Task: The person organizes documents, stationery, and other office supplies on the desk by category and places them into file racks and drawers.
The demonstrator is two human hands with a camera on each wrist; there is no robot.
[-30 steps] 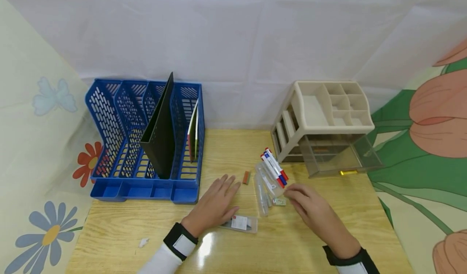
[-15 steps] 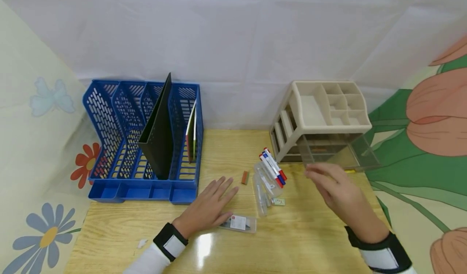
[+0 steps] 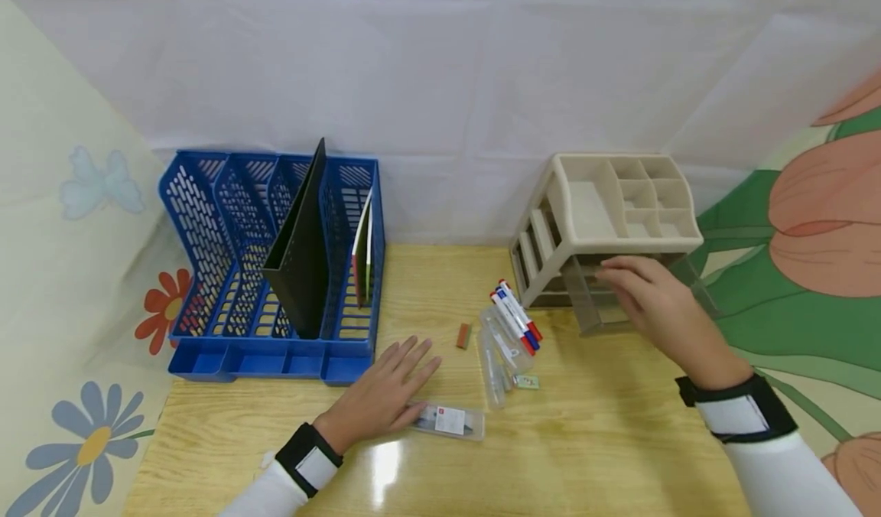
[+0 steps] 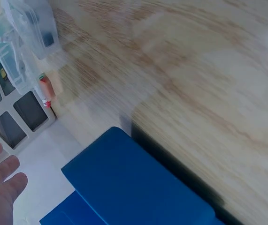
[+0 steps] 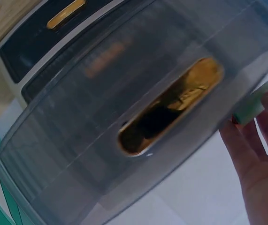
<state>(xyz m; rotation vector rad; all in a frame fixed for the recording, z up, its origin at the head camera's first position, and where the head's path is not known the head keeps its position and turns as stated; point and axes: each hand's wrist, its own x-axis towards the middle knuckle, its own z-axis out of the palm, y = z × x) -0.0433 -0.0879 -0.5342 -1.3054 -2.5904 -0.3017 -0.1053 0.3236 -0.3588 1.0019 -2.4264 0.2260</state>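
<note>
- Head: right hand [image 3: 661, 314], over pulled-out drawer [image 3: 583, 299], bench's [image 3: 585, 425] right rear corner; fingers bent, their load hidden. Left hand [image 3: 378, 388], fingers spread, thumb by case [image 3: 450, 421].
- Left wrist: fingers apart, nothing held, beyond rack [image 4: 138, 183].
- Right wrist: block [image 5: 253, 105], small, pale green, reddish at one end; pinched by thumb and fingers near drawer rim, contact uncertain. Step, as judged: bringing block to drawer. Next calls for clearing rim, lowering, release.
</note>
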